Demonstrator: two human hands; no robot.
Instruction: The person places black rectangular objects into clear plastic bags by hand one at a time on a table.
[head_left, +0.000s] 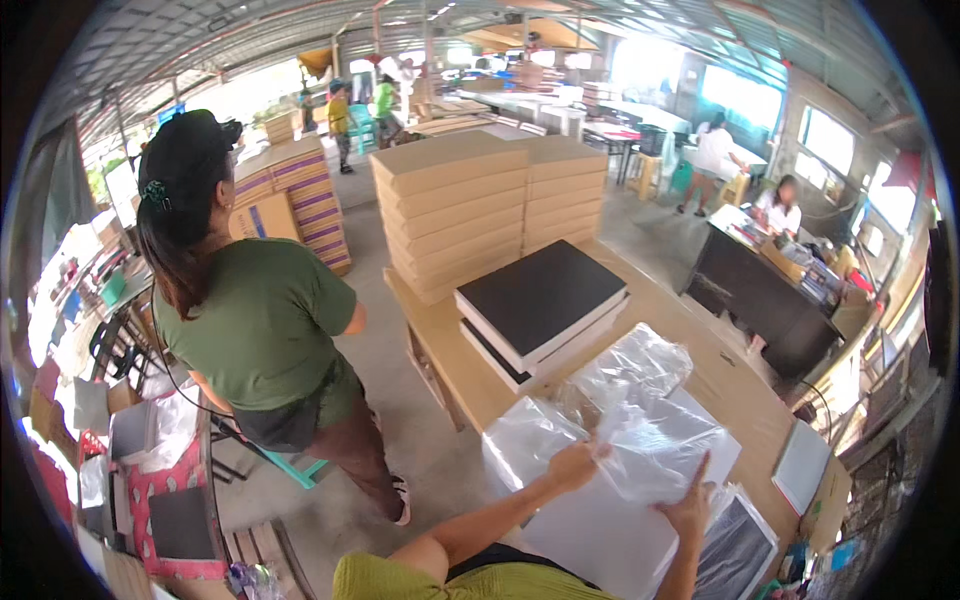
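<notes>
The clear plastic film [655,455] should handle light, limp and slippery, best taken by an edge; the left hand [577,467] seemingly pinches it; the right hand [687,510] is spread.

Cannot separate the tips of the left hand [572,466] from the glossy clear plastic [662,440]. Cannot follow the yellow-green shirt [520,581] past the lower edge, nor identify the small blue clutter [845,553] near the right rim, nor the handwork of blurred distant workers [338,116].
</notes>
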